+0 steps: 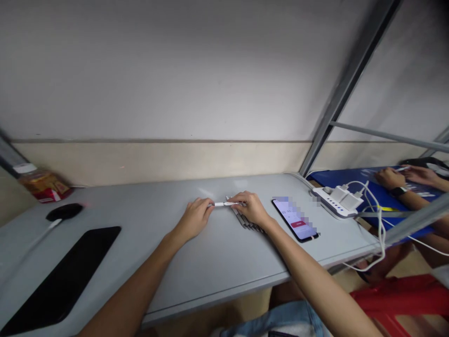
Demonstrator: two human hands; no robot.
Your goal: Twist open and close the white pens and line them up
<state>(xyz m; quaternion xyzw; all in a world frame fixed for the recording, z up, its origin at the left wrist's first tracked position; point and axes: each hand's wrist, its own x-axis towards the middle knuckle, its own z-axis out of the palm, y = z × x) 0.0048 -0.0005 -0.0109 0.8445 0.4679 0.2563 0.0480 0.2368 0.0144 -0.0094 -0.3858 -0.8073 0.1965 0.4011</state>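
Note:
Between my two hands a white pen lies level, just above the grey desk. My left hand pinches its dark left end between thumb and fingers. At the other end, the fingers of my right hand close on the pen's right part. Several more pens with grey ends lie side by side on the desk, partly hidden under my right hand and wrist. Right of them rests a phone with its screen lit.
A white power strip with chargers and cables sits at the desk's right edge, by a metal post. On the left are a black mat, a round black charger and a bottle. Another person's hands work at a blue table.

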